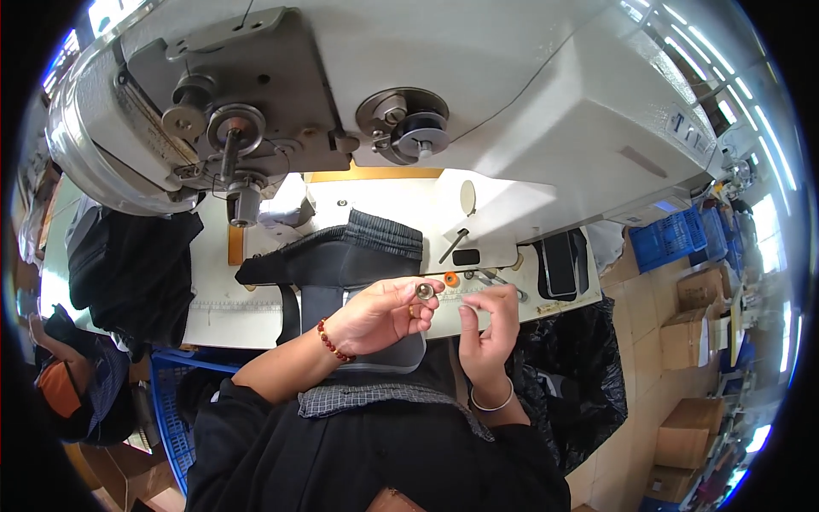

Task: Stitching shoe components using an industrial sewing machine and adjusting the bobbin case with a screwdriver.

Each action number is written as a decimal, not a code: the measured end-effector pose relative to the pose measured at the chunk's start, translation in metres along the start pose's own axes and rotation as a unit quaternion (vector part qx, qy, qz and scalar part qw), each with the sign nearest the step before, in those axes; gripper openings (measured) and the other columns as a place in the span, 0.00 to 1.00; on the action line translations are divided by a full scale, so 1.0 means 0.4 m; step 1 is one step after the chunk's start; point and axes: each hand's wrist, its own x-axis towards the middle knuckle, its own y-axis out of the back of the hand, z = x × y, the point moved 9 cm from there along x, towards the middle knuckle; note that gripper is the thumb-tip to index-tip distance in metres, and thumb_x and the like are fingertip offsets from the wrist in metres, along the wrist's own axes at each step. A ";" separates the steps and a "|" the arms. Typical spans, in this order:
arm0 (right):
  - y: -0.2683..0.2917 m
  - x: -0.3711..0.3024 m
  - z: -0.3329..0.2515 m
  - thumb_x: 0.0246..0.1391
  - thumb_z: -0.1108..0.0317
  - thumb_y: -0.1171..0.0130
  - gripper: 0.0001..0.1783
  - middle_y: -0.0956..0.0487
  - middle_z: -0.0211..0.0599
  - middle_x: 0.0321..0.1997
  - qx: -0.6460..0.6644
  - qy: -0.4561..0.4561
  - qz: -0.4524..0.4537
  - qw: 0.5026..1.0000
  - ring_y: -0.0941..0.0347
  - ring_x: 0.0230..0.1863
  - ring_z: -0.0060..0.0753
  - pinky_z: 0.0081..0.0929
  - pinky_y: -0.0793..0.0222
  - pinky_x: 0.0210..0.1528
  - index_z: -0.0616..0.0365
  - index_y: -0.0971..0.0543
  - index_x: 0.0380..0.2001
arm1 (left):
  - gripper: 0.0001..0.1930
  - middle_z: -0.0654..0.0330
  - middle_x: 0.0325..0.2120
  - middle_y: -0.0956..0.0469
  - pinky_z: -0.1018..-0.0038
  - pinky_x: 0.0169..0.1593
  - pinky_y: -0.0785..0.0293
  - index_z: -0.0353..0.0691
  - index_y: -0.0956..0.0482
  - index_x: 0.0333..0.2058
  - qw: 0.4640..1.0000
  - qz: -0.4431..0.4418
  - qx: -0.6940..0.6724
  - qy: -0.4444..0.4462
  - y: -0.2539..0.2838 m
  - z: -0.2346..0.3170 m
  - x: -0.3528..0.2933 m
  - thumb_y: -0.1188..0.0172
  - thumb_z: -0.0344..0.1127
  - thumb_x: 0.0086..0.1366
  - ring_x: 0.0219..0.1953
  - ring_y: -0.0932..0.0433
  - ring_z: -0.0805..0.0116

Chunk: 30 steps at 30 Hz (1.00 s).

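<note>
My left hand (375, 317) holds a small round metal bobbin case (425, 291) between thumb and fingers, in front of my body. Just right of it, my right hand (490, 328) is raised with its fingers curled and the thumb and index fingertips close together. Whether anything thin, such as a thread, is pinched there is too small to see. Beyond both hands lies a black fabric piece (324, 260) with a gathered, ribbed end. A small orange ring (450, 279) rests on the table close behind the bobbin case.
A large white sewing machine (512, 102) spans the far side above the table (230, 320). Black fabric (128, 273) is heaped at the left, and a phone-like black object (559, 264) lies at the right. Below are a blue basket (175, 427) and a black plastic bag (589, 367).
</note>
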 end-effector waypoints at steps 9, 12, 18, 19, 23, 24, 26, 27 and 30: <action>-0.038 -0.004 -0.063 0.45 0.73 0.33 0.16 0.28 0.40 0.44 -0.110 0.164 -0.022 0.980 0.31 0.42 0.40 0.37 0.34 0.44 0.54 0.17 0.41 | 0.18 0.60 0.45 0.22 0.74 0.52 0.26 0.34 0.27 0.54 0.999 0.018 0.020 -0.043 0.004 0.004 0.002 0.43 0.36 0.69 0.45 0.23 0.73; -0.047 -0.009 -0.091 0.45 0.72 0.33 0.17 0.28 0.39 0.47 -0.174 0.200 -0.025 0.964 0.31 0.43 0.40 0.39 0.35 0.47 0.55 0.17 0.43 | 0.16 0.58 0.48 0.23 0.73 0.53 0.26 0.34 0.26 0.52 0.989 0.052 0.080 -0.113 0.015 0.021 -0.004 0.42 0.30 0.67 0.47 0.23 0.72; -0.066 -0.034 -0.024 0.51 0.73 0.39 0.17 0.29 0.42 0.51 -0.042 0.013 -0.051 0.998 0.35 0.53 0.42 0.40 0.39 0.56 0.60 0.20 0.46 | 0.13 0.57 0.46 0.21 0.75 0.54 0.26 0.32 0.23 0.48 0.887 0.101 0.361 -0.271 -0.026 0.082 -0.017 0.43 0.20 0.65 0.48 0.23 0.72; -0.064 -0.036 -0.020 0.51 0.73 0.39 0.17 0.29 0.42 0.51 -0.042 0.012 -0.048 0.998 0.35 0.53 0.42 0.40 0.39 0.56 0.60 0.20 0.46 | 0.13 0.57 0.46 0.21 0.75 0.54 0.26 0.32 0.23 0.48 0.887 0.100 0.362 -0.269 -0.025 0.079 -0.014 0.43 0.20 0.65 0.48 0.23 0.72; -0.068 -0.054 0.049 0.55 0.74 0.41 0.11 0.32 0.42 0.55 0.243 -0.130 -0.046 0.960 0.38 0.56 0.35 0.35 0.42 0.61 0.61 0.21 0.43 | 0.13 0.55 0.46 0.21 0.73 0.54 0.25 0.32 0.24 0.49 0.905 0.090 0.331 -0.253 -0.016 0.063 0.000 0.44 0.22 0.66 0.47 0.22 0.70; -0.065 -0.060 0.069 0.55 0.75 0.41 0.09 0.33 0.41 0.54 0.345 -0.164 -0.011 0.924 0.38 0.56 0.34 0.35 0.43 0.61 0.61 0.23 0.40 | 0.13 0.55 0.46 0.22 0.72 0.54 0.25 0.33 0.25 0.50 0.929 0.072 0.277 -0.234 -0.014 0.051 0.008 0.45 0.23 0.67 0.47 0.21 0.69; -0.052 -0.062 0.102 0.54 0.77 0.43 0.06 0.31 0.39 0.49 0.432 -0.170 0.029 0.885 0.36 0.51 0.31 0.33 0.40 0.57 0.59 0.30 0.33 | 0.13 0.54 0.47 0.22 0.71 0.54 0.25 0.34 0.25 0.51 0.955 0.067 0.215 -0.193 -0.009 0.037 0.016 0.46 0.25 0.68 0.46 0.21 0.69; -0.036 -0.064 0.102 0.54 0.77 0.43 0.06 0.31 0.39 0.49 0.432 -0.170 0.034 0.885 0.36 0.51 0.31 0.33 0.40 0.57 0.59 0.30 0.33 | 0.13 0.53 0.47 0.22 0.71 0.53 0.24 0.35 0.26 0.52 0.974 0.064 0.150 -0.156 -0.006 0.021 0.022 0.47 0.26 0.69 0.45 0.21 0.68; 0.010 -0.064 0.086 0.52 0.78 0.41 0.08 0.30 0.38 0.40 0.244 -0.118 -0.042 0.962 0.33 0.42 0.31 0.30 0.35 0.44 0.60 0.29 0.23 | 0.14 0.53 0.48 0.22 0.70 0.54 0.24 0.36 0.27 0.52 0.979 0.064 0.134 -0.137 -0.012 0.010 0.021 0.47 0.28 0.70 0.44 0.21 0.69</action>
